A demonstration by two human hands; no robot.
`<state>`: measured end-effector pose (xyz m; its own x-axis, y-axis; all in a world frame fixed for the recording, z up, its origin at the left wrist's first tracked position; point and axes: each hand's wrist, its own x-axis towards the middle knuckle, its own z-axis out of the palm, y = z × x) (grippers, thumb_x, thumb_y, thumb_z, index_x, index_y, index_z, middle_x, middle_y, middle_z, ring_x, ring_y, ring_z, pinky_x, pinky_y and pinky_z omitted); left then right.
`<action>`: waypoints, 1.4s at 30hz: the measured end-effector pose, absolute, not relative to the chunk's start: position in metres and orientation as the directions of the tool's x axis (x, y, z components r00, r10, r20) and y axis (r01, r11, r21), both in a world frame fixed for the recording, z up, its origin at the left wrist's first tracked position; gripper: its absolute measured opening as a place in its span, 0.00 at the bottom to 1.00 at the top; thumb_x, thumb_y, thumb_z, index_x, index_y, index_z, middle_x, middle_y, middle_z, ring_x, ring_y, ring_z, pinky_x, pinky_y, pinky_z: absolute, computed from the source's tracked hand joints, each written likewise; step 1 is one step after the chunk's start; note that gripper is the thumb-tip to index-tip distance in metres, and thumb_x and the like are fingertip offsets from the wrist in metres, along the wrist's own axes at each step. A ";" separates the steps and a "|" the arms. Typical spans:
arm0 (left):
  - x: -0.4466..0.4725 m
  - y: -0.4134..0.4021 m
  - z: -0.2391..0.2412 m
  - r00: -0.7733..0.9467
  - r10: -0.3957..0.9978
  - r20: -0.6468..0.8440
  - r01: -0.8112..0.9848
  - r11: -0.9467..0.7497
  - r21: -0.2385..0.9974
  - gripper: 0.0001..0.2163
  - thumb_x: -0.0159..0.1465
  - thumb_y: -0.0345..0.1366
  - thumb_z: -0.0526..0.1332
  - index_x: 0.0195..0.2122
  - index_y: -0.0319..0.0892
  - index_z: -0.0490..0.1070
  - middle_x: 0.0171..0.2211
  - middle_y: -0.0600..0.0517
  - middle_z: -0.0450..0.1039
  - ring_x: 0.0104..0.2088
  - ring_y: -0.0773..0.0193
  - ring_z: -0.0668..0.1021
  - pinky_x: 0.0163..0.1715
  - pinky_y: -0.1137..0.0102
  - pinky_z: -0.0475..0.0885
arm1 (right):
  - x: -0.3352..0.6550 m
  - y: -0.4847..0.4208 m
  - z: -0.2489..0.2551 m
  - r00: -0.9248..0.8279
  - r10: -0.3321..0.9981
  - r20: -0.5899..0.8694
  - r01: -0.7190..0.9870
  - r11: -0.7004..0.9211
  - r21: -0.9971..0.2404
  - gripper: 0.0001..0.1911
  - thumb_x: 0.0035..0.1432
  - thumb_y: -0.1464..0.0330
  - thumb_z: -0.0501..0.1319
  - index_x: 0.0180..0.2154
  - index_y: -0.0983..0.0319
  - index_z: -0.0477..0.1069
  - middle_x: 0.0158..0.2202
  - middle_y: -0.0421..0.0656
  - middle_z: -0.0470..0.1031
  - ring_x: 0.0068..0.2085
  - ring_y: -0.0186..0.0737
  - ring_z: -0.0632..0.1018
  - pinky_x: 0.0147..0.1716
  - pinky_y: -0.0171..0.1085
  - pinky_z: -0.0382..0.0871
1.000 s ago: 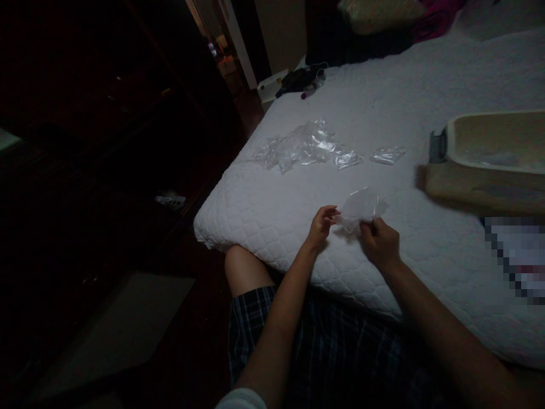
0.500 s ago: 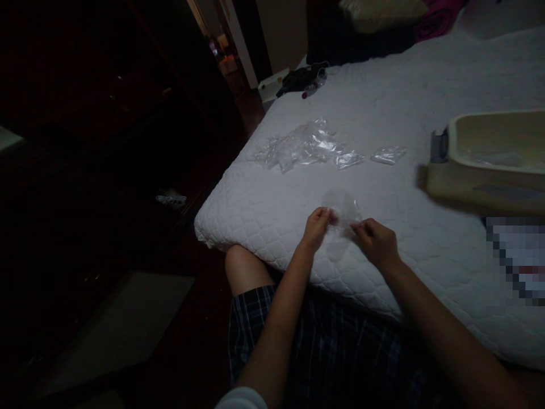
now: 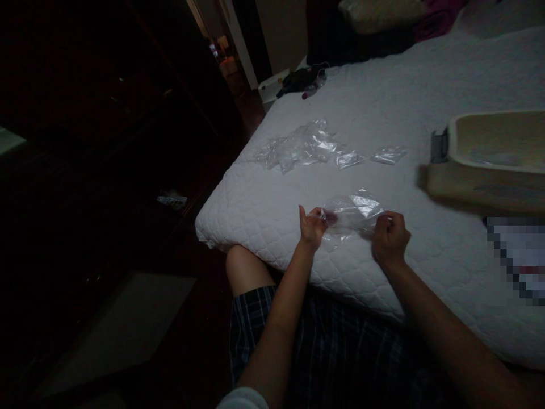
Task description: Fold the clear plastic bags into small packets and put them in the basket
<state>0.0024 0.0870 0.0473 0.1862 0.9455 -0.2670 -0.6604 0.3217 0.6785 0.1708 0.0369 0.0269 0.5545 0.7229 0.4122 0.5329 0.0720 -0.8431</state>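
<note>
Clear plastic bag (image 3: 356, 211): its film veils the fingers of the left hand (image 3: 314, 229), their ends indistinct; the right hand (image 3: 390, 238) conceals the edge it pinches. Beige plastic tub (image 3: 481, 186): truncated by the right margin, contents unclear. Light-coloured item (image 3: 517, 244) beside it: masked by pixelation, likewise truncated. Clear plastic heap (image 3: 300, 149): too tangled to count. Pale bundle (image 3: 378, 15): cropped by the top margin.

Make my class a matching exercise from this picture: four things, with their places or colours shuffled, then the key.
1. clear plastic film
2. heap of clear plastic
3. beige tub
4. shorts

A. dark plaid
B. at the picture's right edge
C. between left hand and right hand
D. on white bedding, left of the tub, beyond both hands

Pairs: 1-C, 2-D, 3-B, 4-A
</note>
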 end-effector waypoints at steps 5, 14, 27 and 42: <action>0.008 0.084 0.040 0.181 0.974 -0.136 -0.536 0.214 0.816 0.21 0.50 0.52 0.70 0.33 0.42 0.68 0.29 0.56 0.72 0.29 0.68 0.76 0.41 0.67 0.70 | 0.173 0.038 0.025 0.515 0.742 0.429 0.559 0.089 -0.825 0.19 0.62 0.53 0.50 0.27 0.59 0.64 0.18 0.36 0.61 0.20 0.35 0.64 0.23 0.36 0.55; 0.013 0.087 0.032 0.127 0.973 -0.190 -0.446 0.227 0.865 0.17 0.49 0.43 0.72 0.30 0.41 0.65 0.26 0.58 0.70 0.26 0.70 0.74 0.32 0.72 0.69 | 0.174 0.036 0.021 0.380 0.803 0.459 0.589 0.173 -0.790 0.23 0.63 0.53 0.50 0.21 0.58 0.58 0.16 0.35 0.56 0.20 0.33 0.61 0.22 0.35 0.54; 0.011 0.089 0.040 0.162 0.968 -0.190 -0.594 0.250 0.765 0.16 0.63 0.51 0.58 0.35 0.41 0.70 0.37 0.48 0.79 0.31 0.61 0.80 0.39 0.65 0.71 | 0.179 0.043 0.013 0.454 0.681 0.574 0.544 0.298 -0.784 0.21 0.62 0.54 0.51 0.47 0.61 0.68 0.39 0.48 0.72 0.37 0.44 0.75 0.34 0.43 0.69; 0.000 0.083 0.048 0.302 0.940 -0.160 -0.603 0.318 0.731 0.32 0.61 0.62 0.47 0.40 0.37 0.75 0.42 0.39 0.78 0.47 0.48 0.78 0.52 0.56 0.67 | 0.181 0.052 0.013 0.506 0.795 0.335 0.322 0.186 -0.928 0.14 0.54 0.59 0.63 0.39 0.60 0.74 0.36 0.45 0.77 0.36 0.43 0.77 0.39 0.46 0.73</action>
<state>-0.0003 0.0825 0.0482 0.3023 0.9397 -0.1597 -0.6030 0.3183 0.7315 0.1812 0.0520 0.0129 0.5062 0.7946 0.3352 0.3224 0.1862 -0.9281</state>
